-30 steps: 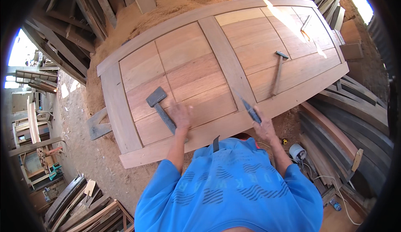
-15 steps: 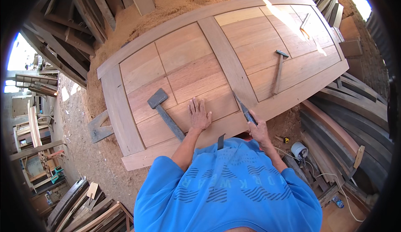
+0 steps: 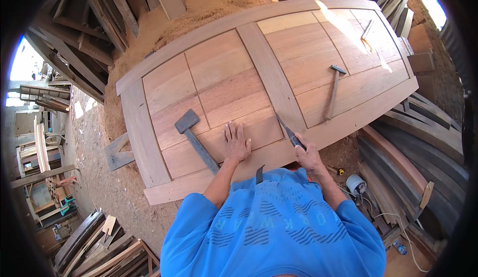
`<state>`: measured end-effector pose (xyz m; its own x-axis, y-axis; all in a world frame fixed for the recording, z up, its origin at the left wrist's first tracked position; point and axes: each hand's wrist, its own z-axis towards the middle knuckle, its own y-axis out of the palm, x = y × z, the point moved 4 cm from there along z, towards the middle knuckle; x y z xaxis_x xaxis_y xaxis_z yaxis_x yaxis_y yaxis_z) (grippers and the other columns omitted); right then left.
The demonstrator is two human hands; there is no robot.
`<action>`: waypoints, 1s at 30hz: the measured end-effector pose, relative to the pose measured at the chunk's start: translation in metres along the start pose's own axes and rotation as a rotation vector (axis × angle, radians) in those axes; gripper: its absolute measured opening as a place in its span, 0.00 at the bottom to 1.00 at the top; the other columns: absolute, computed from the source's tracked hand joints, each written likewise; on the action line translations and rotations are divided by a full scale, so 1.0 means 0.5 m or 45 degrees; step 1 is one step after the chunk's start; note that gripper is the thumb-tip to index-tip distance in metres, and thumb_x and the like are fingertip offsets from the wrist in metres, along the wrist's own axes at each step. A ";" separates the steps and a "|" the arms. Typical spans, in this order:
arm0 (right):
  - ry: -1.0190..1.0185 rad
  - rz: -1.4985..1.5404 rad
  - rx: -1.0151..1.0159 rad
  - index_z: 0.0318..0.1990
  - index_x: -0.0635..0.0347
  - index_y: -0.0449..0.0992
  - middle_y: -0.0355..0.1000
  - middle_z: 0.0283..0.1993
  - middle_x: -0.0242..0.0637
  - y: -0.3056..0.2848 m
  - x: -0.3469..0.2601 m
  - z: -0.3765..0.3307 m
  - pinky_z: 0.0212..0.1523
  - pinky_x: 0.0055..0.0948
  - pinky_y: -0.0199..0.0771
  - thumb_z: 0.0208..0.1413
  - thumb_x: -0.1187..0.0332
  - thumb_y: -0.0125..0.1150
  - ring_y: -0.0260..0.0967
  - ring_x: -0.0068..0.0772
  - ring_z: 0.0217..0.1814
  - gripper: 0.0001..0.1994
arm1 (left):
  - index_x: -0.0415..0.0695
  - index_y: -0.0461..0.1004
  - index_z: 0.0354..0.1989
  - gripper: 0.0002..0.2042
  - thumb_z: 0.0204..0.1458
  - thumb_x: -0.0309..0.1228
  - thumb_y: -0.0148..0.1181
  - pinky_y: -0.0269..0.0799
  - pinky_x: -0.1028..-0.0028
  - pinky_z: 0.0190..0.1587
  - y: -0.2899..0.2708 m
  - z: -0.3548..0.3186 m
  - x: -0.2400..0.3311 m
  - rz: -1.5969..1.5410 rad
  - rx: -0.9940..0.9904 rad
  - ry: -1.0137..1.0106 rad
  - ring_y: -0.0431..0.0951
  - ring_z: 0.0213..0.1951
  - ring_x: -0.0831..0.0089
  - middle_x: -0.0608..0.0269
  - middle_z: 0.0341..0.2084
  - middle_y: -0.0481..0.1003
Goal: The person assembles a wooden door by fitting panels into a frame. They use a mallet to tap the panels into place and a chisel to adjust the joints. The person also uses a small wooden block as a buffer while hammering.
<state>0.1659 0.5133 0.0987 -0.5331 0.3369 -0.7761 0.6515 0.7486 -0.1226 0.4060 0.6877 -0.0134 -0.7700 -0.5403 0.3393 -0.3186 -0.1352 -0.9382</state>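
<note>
A large panelled wooden door (image 3: 142,122) lies flat in front of me. My left hand (image 3: 238,145) rests open on its near panel, fingers spread and pressed to the wood. In my right hand (image 3: 309,158) is a slim dark-bladed chisel-like tool (image 3: 286,129), gripped by its handle. The tip points away and to the left, at the joint between that panel and the middle crosspiece (image 3: 273,72); whether it touches is too fine to tell. A heavy mallet (image 3: 187,122) lies left of my left hand. Farther right on the door lies a hammer (image 3: 333,95).
An L-shaped tool (image 3: 367,31) sits at the door's far right. Sawdust (image 3: 209,8) is heaped behind the door. Stacked curved timbers (image 3: 418,152) stand at the right, beside a white round container (image 3: 355,184) and a pale cable (image 3: 409,234). More boards (image 3: 94,247) lie lower left.
Both hands keep nearly the same places. The slim tool's tip sits slightly nearer me along the panel joint, and the whole view has shifted a little.
</note>
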 end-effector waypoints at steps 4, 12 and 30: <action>0.047 0.039 -0.047 0.74 0.61 0.61 0.64 0.26 0.26 -0.025 0.008 0.020 0.20 0.22 0.63 0.66 0.72 0.52 0.59 0.16 0.21 0.28 | 0.40 0.54 0.74 0.41 0.52 0.43 0.60 0.32 0.42 0.75 -0.002 0.000 0.001 -0.007 0.013 0.003 0.38 0.76 0.36 0.32 0.75 0.42; 0.034 0.050 -0.062 0.73 0.64 0.63 0.67 0.26 0.26 -0.046 -0.011 0.020 0.26 0.23 0.69 0.64 0.69 0.53 0.63 0.17 0.23 0.29 | 0.40 0.55 0.74 0.42 0.51 0.44 0.61 0.33 0.41 0.75 -0.002 0.000 -0.001 -0.010 0.026 0.006 0.39 0.76 0.37 0.33 0.75 0.43; -0.132 0.193 -0.015 0.72 0.62 0.66 0.66 0.25 0.27 0.020 -0.053 0.187 0.23 0.21 0.67 0.65 0.72 0.52 0.63 0.17 0.22 0.27 | 0.39 0.55 0.75 0.42 0.52 0.46 0.57 0.31 0.40 0.76 0.007 0.103 0.019 0.023 0.085 -0.034 0.40 0.76 0.36 0.32 0.75 0.45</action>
<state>0.2369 0.4583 0.0602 -0.3703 0.3861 -0.8449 0.7136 0.7005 0.0073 0.4261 0.6391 -0.0170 -0.7599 -0.5650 0.3214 -0.2667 -0.1799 -0.9469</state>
